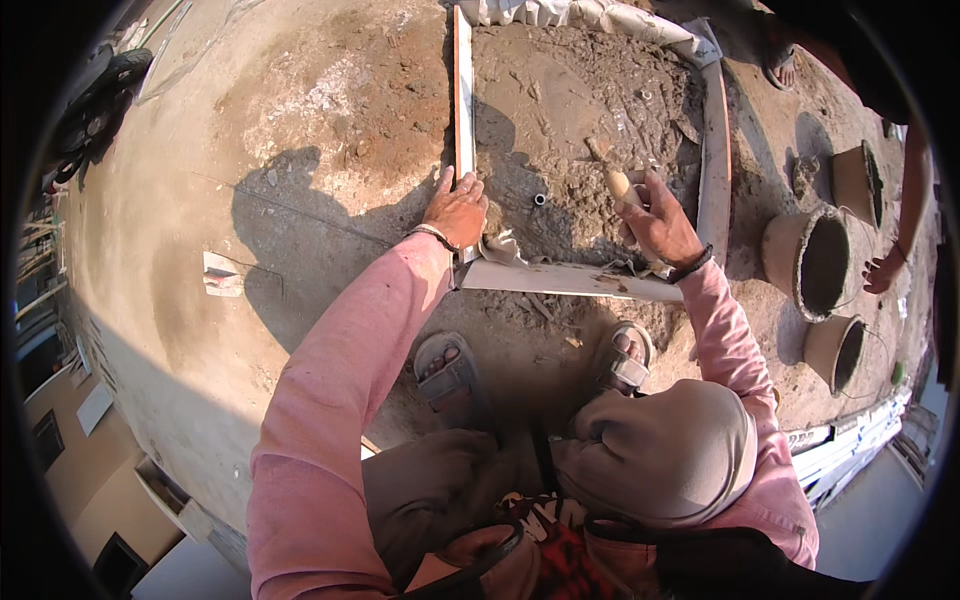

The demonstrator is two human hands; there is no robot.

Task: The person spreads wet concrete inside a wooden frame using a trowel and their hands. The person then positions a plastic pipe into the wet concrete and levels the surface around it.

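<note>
My left hand (455, 210) grips the lower part of the left board (463, 80) of a rectangular form, fingers curled over it. My right hand (655, 218) is closed on the pale wooden handle of a trowel (618, 183), held over wet, lumpy grey concrete (545, 95) inside the form. Small pipe ends (539, 199) show in the concrete. The near board (565, 282) runs just in front of my sandalled feet, and crumpled sheeting (498, 247) lies at its inner left corner.
Several buckets (795, 260) stand at right, beside a co-worker's lowered bare arm and hand (882, 275); that person's foot is at top right. A flat float (223, 278) lies on the ground at left. A dark wheeled vehicle (100, 105) is at upper left.
</note>
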